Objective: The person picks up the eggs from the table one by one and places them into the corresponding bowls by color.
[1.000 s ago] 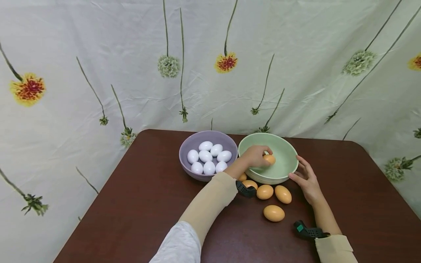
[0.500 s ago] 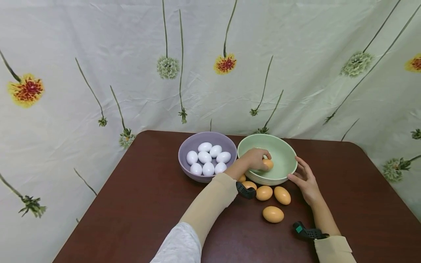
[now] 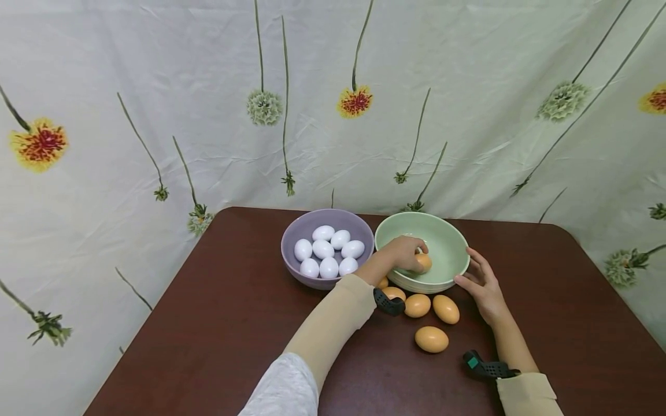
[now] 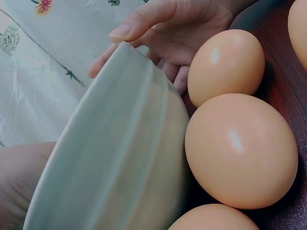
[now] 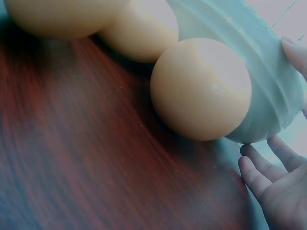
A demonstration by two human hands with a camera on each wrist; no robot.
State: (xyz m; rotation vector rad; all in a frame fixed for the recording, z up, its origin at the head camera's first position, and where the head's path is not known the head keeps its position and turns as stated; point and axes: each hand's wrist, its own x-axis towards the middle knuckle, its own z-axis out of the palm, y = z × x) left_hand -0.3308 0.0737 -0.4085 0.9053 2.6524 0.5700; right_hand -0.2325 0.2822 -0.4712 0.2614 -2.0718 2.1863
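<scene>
My left hand [image 3: 404, 253] reaches into the green bowl [image 3: 447, 237] and holds a brown egg [image 3: 424, 263] low inside it, fingers curled over the egg. At the bowl's right side is my right hand [image 3: 484, 286], gripping it with the thumb at the rim and the fingers spread along the outer wall. In the left wrist view, that thumb [image 4: 122, 31] lies right at the rim. Several more brown eggs lie on the table close in front of the bowl, among them one egg [image 3: 446, 309] near the right hand and another egg [image 3: 431, 339] nearer the person.
A purple bowl [image 3: 287, 254] with several white eggs [image 3: 323, 249] stands just left of the green bowl, rims close together. Both rest near the back edge of the dark red-brown table [image 3: 218, 323]. A flowered cloth [image 3: 208, 86] hangs behind it.
My left hand has lowered the brown egg slightly toward the near side of the green bowl's inside. The right hand stays at the bowl's side, and the other eggs have not moved.
</scene>
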